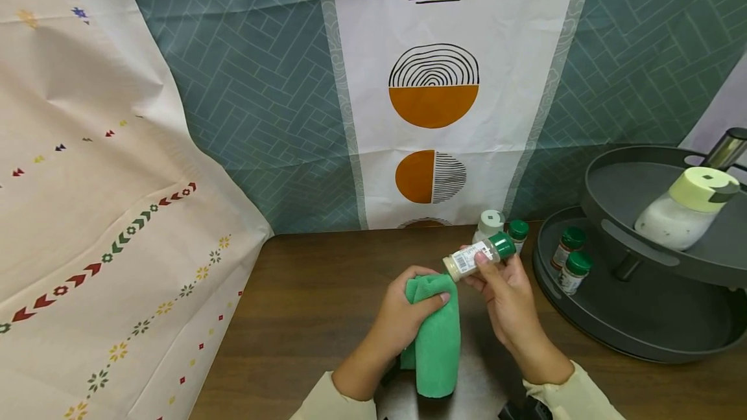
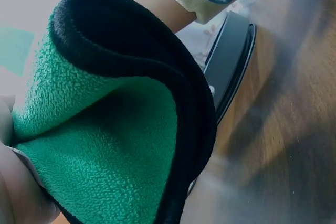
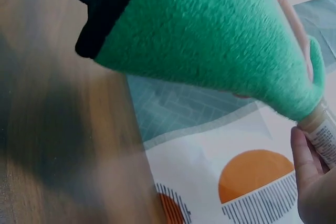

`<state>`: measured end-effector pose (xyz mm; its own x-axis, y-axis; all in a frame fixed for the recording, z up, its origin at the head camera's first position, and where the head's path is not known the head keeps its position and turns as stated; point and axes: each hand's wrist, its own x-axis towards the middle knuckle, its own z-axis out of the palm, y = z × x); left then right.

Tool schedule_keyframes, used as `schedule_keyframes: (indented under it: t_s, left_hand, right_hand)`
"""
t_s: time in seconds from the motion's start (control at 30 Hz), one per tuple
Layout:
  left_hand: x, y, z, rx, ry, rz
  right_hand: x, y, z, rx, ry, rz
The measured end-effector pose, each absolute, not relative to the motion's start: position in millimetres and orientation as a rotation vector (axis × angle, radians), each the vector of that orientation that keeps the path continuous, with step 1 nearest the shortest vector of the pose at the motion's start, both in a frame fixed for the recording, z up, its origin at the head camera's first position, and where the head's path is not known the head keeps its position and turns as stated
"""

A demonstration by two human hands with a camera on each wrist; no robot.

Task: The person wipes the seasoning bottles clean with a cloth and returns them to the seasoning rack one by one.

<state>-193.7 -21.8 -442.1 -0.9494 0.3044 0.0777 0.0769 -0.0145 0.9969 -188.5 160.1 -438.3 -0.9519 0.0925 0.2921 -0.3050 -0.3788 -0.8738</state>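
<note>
My right hand [image 1: 506, 293] holds a small spice jar [image 1: 475, 258] with a green lid and a white label, tilted on its side. Pale contents show near the jar's base. A green cloth [image 1: 438, 342] is gripped by my left hand [image 1: 405, 310], thumb in front, and its top touches the base end of the jar. In the left wrist view the cloth [image 2: 115, 156] hangs folded with a black edging. The right wrist view shows the cloth [image 3: 210, 35] against the jar's end [image 3: 320, 129], with right-hand fingers [image 3: 310, 166] around the label.
Behind the held jar stand a white-capped jar [image 1: 489, 224] and a green-lidded jar [image 1: 517, 232]. A two-tier dark tray [image 1: 642, 336] at the right carries two green-lidded jars [image 1: 574, 271] below and a yellow-capped white container [image 1: 679, 216] above. Patterned fabric [image 1: 280, 83] hangs behind the wooden table [image 1: 303, 316].
</note>
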Motion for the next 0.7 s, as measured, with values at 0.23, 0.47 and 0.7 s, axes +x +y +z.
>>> schedule_keyframes:
  t_s: [0.23,0.47,0.7]
  left_hand:
    - [-192.7,-23.8,-437.9,0.412,2.081,2.124]
    - [-193.5,-26.0,-435.9,0.389,2.058,2.180]
    - [-197.4,-28.8,-437.6,0.358,2.042,2.258]
  right_hand:
    - [-191.6,159.7,-442.1,0.258,-1.620,2.422]
    - [-188.7,158.8,-442.8,0.281,-1.616,2.431]
    - [-184.2,155.7,-437.1,0.255,-1.648,2.427]
